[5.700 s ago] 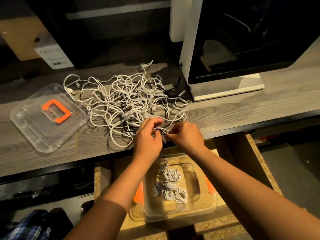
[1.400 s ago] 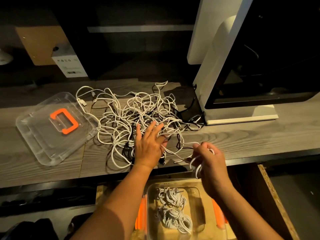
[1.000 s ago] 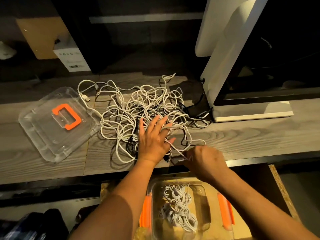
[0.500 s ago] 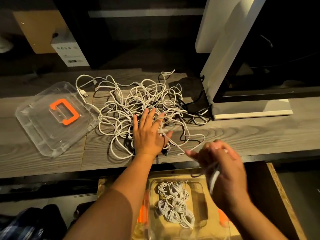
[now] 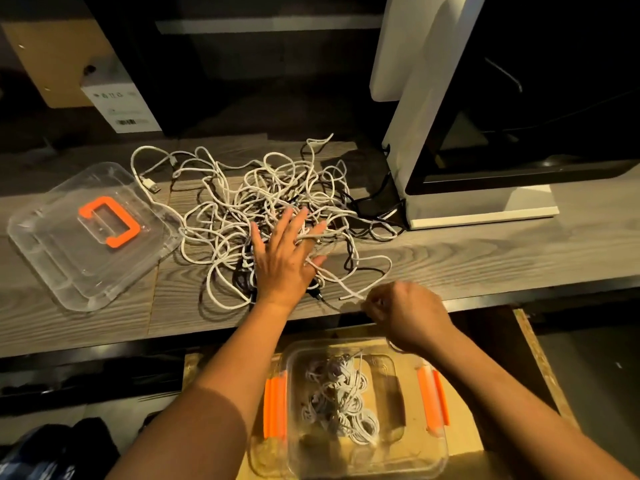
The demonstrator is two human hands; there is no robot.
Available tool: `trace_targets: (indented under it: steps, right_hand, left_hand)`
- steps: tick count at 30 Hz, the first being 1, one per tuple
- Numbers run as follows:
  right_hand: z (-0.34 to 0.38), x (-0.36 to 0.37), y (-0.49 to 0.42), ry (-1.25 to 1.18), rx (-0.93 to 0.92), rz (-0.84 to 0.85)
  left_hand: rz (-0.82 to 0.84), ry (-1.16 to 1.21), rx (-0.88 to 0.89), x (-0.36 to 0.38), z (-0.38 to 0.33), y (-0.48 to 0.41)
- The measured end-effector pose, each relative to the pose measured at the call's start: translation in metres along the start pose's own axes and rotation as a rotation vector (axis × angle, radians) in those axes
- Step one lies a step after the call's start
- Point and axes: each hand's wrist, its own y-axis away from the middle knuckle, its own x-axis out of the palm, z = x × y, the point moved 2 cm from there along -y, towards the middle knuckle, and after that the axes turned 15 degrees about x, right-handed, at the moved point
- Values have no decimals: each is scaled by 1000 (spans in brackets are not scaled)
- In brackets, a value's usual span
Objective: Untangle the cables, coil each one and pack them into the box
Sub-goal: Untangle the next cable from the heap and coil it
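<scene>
Two bare hands work over one loose tangle of white cords point(image 5: 242, 202) with a few black cords point(image 5: 367, 202) threaded through it; how many cords it holds cannot be counted. The left hand point(image 5: 282, 261) lies flat on the heap with straight, spread fingers, gripping nothing. The right hand point(image 5: 408, 315) is clenched at the table's near edge, its fingertips pinching one white strand point(image 5: 349, 295) that runs back into the heap. One clear plastic box point(image 5: 388, 445) with two orange side latches point(image 5: 275, 407) sits below the table edge and holds several coiled white bundles point(image 5: 337, 400), too overlapped to count. One clear plastic lid point(image 5: 69, 265) with a single orange handle point(image 5: 110, 220) lies on the table just left of the heap. Half a second ago the right hand was lifted over the box with a white loop round it; now it is down at the table edge. The left hand has stayed pressed on the cords, and the lid has not moved. The heap rests on a grey wood-grain tabletop point(image 5: 485, 251), while the box stands on a lower chipboard surface point(image 5: 464, 441). At the back right stands a white-framed machine with a dark window point(image 5: 415, 133), touching the black cords. At the back left are a small white carton with a barcode point(image 5: 119, 105) and a brown cardboard panel point(image 5: 52, 53), in a dim room.
</scene>
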Motion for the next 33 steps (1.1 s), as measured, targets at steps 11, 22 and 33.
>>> trace_targets:
  steps: [11, 22, 33]
  right_hand:
    - [47, -38, 42, -1804, -8, 354]
    - [28, -17, 8, 66, 23, 98]
    - [40, -45, 52, -1122, -252, 377]
  left_hand:
    - [82, 74, -138, -4, -1, -1]
    - [145, 37, -165, 0, -1, -1]
    - [120, 53, -191, -5, -1, -2]
